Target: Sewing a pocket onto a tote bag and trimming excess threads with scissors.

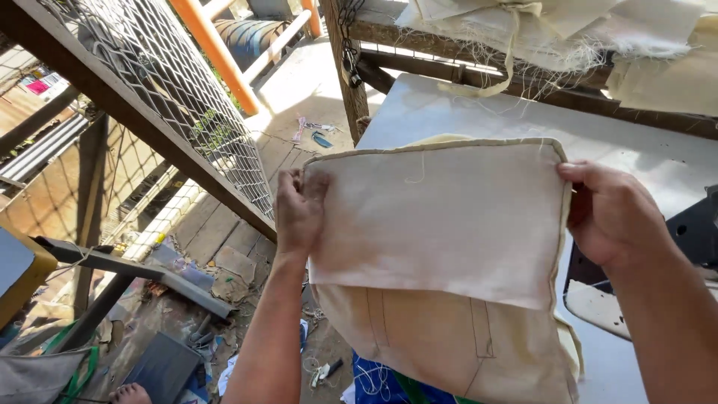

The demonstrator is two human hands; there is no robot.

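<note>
A cream canvas bag piece (441,224) with stitched piped edges hangs spread out in front of me, its upper flap folded over a lower layer marked with pencil lines. My left hand (299,209) pinches its left edge near the top corner. My right hand (609,213) grips the right edge near the top corner. Both hands hold the cloth up above a pale grey work table (449,105).
Frayed cream fabric scraps (553,30) lie piled on a wooden beam at the back. A wire mesh railing (172,82) runs along the left. A dark machine part (695,232) sits at the right. Scraps and debris litter the wooden floor (217,262) below.
</note>
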